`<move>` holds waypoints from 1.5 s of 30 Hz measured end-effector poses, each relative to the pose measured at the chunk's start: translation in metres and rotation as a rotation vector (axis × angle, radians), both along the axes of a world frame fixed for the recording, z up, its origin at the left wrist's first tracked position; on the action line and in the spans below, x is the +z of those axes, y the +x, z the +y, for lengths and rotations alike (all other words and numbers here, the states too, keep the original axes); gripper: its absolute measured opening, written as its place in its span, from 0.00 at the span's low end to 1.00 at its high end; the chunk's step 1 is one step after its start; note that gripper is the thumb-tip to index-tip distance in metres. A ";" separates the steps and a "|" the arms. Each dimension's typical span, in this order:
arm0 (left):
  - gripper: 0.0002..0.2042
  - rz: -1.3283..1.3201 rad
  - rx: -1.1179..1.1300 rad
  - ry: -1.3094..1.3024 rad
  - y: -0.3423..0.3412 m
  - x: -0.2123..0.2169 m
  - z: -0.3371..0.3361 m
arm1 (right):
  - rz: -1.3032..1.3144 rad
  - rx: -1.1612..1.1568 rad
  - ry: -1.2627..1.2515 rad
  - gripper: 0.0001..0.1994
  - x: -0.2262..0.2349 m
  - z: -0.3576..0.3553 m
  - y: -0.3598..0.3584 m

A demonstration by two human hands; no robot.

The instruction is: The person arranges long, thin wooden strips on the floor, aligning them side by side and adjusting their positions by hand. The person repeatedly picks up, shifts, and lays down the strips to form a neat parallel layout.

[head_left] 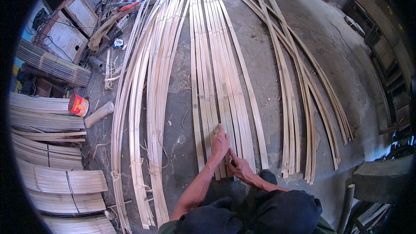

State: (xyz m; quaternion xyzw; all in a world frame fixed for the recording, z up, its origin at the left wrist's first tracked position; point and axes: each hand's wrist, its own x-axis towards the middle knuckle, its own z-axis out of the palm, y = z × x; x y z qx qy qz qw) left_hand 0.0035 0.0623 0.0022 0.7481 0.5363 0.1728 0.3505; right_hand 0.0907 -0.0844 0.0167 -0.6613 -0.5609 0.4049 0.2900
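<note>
Long, pale bamboo strips (212, 60) lie side by side in the middle of the floor, running away from me. My left hand (220, 143) is on the near part of this row, one finger stretched along a strip and the others curled at its edge. Just right of it and closer to me, my right hand (242, 167) bends its fingers around the near end of a strip. Its fingertips are partly hidden. A single strip (249, 86) stands a little apart at the row's right side.
A loose bundle of bamboo strips (158, 69) lies to the left, and crossed strips (284, 67) lie to the right. Tied stacks of strips (63, 182), a red tub (78, 105) and a short wooden log (99, 114) line the left. A dark bench (383, 180) stands at right.
</note>
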 end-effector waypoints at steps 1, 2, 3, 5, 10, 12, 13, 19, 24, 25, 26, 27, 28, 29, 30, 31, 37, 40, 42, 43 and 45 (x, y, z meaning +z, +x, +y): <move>0.30 0.044 -0.023 -0.005 0.001 0.004 0.001 | -0.004 0.010 0.004 0.37 0.000 0.000 0.003; 0.30 0.092 -0.046 -0.016 0.000 0.011 0.002 | -0.003 0.021 0.002 0.37 0.001 0.001 0.004; 0.31 0.141 -0.070 -0.026 0.001 0.016 0.002 | -0.002 0.032 0.001 0.37 0.001 0.001 0.006; 0.31 0.162 -0.058 0.003 -0.003 0.011 0.001 | -0.031 0.056 -0.022 0.37 -0.001 0.005 0.004; 0.31 0.219 -0.063 -0.062 0.003 0.022 0.001 | -0.040 0.051 -0.075 0.37 0.002 0.005 0.005; 0.30 0.174 -0.035 -0.002 -0.001 0.015 -0.002 | -0.014 0.062 -0.129 0.36 0.016 0.006 0.003; 0.29 0.029 0.052 -0.062 -0.003 0.010 -0.001 | -0.004 0.044 -0.071 0.35 0.019 0.008 0.001; 0.25 -0.404 0.319 0.298 0.001 0.047 -0.006 | 0.110 -0.022 -0.011 0.27 0.044 0.002 -0.008; 0.24 -0.356 0.377 0.299 -0.029 0.048 0.011 | 0.220 -0.065 0.071 0.21 -0.007 -0.011 -0.009; 0.24 -0.338 0.379 0.279 -0.040 0.042 0.015 | 0.255 -0.073 0.061 0.21 -0.013 -0.012 -0.009; 0.24 -0.317 0.382 0.260 -0.052 0.035 0.018 | 0.292 -0.079 0.053 0.20 -0.007 -0.009 -0.011; 0.24 -0.225 0.351 0.335 -0.065 0.028 0.022 | 0.284 -0.074 0.030 0.20 0.000 -0.009 -0.012; 0.24 -0.184 0.355 0.323 -0.079 0.017 0.024 | 0.275 -0.068 0.007 0.20 0.010 -0.004 -0.013; 0.24 -0.145 0.353 0.309 -0.090 0.009 0.025 | 0.226 -0.035 0.061 0.19 0.015 0.001 -0.012; 0.24 -0.106 0.352 0.296 -0.103 0.001 0.025 | 0.177 -0.001 0.116 0.19 0.018 0.007 -0.012; 0.24 -0.061 0.340 0.308 -0.112 0.002 0.023 | 0.126 0.027 0.164 0.19 0.020 0.008 -0.013; 0.25 0.115 0.354 0.165 -0.139 0.014 0.018 | -0.043 0.045 0.119 0.21 0.002 0.022 -0.020; 0.25 0.218 0.358 0.259 -0.134 0.030 0.007 | -0.082 0.080 0.099 0.23 0.004 0.022 -0.020; 0.25 0.261 0.336 0.328 -0.125 0.030 -0.001 | -0.113 0.059 0.113 0.23 -0.001 0.020 -0.021; 0.25 0.266 0.322 0.327 -0.120 0.027 -0.008 | -0.105 0.059 0.104 0.23 0.000 0.019 -0.022; 0.24 0.321 0.332 0.340 -0.110 0.019 -0.019 | -0.087 0.064 0.097 0.24 0.005 0.021 -0.024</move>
